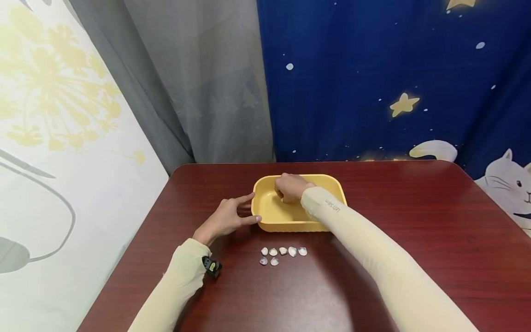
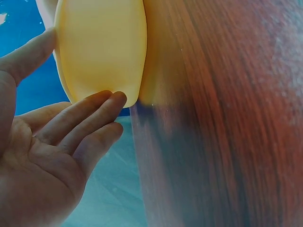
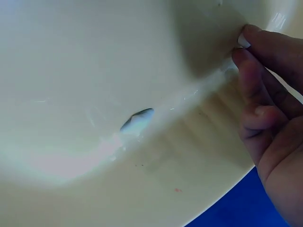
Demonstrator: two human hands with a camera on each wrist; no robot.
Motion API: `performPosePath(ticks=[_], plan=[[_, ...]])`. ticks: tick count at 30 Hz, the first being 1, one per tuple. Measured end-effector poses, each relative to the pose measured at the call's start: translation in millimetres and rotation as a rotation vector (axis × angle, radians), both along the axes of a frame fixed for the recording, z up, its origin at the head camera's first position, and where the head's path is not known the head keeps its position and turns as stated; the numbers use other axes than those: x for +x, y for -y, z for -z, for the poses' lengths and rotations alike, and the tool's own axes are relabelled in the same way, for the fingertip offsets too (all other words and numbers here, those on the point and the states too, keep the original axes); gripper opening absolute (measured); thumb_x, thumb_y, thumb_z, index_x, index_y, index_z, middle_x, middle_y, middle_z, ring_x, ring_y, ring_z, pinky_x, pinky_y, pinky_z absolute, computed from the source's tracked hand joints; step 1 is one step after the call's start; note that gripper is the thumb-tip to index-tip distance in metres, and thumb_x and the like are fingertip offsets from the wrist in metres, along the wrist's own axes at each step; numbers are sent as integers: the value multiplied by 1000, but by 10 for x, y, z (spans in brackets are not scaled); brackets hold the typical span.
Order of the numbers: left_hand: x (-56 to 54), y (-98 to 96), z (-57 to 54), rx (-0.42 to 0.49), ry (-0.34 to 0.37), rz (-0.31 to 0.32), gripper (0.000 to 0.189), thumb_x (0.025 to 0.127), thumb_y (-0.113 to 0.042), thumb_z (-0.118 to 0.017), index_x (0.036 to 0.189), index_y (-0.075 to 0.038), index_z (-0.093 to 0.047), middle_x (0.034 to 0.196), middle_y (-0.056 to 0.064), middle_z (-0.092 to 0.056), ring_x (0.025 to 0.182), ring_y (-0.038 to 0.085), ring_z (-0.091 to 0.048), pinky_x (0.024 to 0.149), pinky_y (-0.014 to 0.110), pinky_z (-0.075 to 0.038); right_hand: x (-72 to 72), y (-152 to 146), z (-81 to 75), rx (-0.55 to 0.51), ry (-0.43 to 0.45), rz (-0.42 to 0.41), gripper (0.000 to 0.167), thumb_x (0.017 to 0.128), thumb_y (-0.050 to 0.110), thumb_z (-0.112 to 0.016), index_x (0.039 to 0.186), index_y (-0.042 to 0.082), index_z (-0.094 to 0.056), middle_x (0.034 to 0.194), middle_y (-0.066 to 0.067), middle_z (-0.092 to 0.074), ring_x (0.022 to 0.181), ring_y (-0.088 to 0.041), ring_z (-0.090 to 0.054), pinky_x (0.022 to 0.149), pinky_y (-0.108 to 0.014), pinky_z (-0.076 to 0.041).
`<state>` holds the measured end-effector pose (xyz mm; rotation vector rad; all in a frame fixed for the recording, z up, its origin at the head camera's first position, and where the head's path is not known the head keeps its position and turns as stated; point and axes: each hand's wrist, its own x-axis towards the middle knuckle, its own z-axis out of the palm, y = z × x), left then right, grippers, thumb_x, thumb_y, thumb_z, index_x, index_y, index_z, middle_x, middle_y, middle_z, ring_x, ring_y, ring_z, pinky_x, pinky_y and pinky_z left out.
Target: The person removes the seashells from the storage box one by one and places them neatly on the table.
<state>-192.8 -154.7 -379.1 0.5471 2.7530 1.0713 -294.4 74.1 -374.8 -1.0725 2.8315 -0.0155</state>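
Note:
A yellow plastic basin (image 1: pixel 294 227) stands on the table. At its left end my left hand (image 1: pixel 226 216) spreads thumb and fingers against the rim and outer wall, the fingers mostly straight. Inside the basin, my right hand (image 1: pixel 290 188) pinches a small white seashell (image 3: pixel 244 41) between thumb and forefinger, close over the basin's floor. Another seashell (image 3: pixel 138 120) lies in the basin, where floor meets wall. In front of the basin, small pale seashells (image 1: pixel 292 251) are laid in two rows, several in the upper one and two in the lower.
The dark red wooden table (image 1: pixel 415 221) reaches back to a blue curtain (image 1: pixel 352 83) with stars and a grey curtain (image 1: pixel 215 83). A white patterned wall (image 1: pixel 83 193) borders the left side. A black watch-like device (image 1: pixel 212 267) sits on the left wrist.

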Motion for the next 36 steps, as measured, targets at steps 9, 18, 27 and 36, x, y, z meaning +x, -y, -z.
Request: performPosePath(ticks=[9, 18, 27, 36], plan=[[-18, -16, -28, -20, -4, -5, 83, 85, -43, -79, 154, -14, -42, 127, 4, -72, 126, 19, -64, 107, 44, -49, 8, -28, -75, -45, 72, 0, 23, 79, 0, -69, 67, 18, -60, 67, 4, -54, 65, -13, -52, 56, -22, -40], [-7, 3, -17, -10, 14, -21, 84, 84, -44, -80, 154, -15, -43, 128, 3, -72, 125, 19, -65, 108, 44, -49, 76, -67, -247, -48, 99, -62, 24, 78, 0, -71, 65, 18, -62, 71, 5, -60, 69, -12, -54, 57, -21, -42], [-15, -8, -19, -12, 20, -27, 83, 84, -43, -80, 153, -16, -43, 128, 3, -72, 124, 18, -65, 107, 44, -50, 248, -204, -473, -142, 137, -90, 18, 79, 3, -76, 70, 16, -68, 70, 5, -64, 65, -9, -55, 61, -21, -45], [1, -10, -7, -12, 14, -19, 82, 85, -41, -80, 153, -13, -43, 128, 5, -72, 123, 19, -66, 106, 44, -51, 411, -291, -564, -216, 102, -161, 9, 82, 7, -75, 88, 13, -76, 80, 3, -73, 72, -7, -61, 69, -22, -52]])
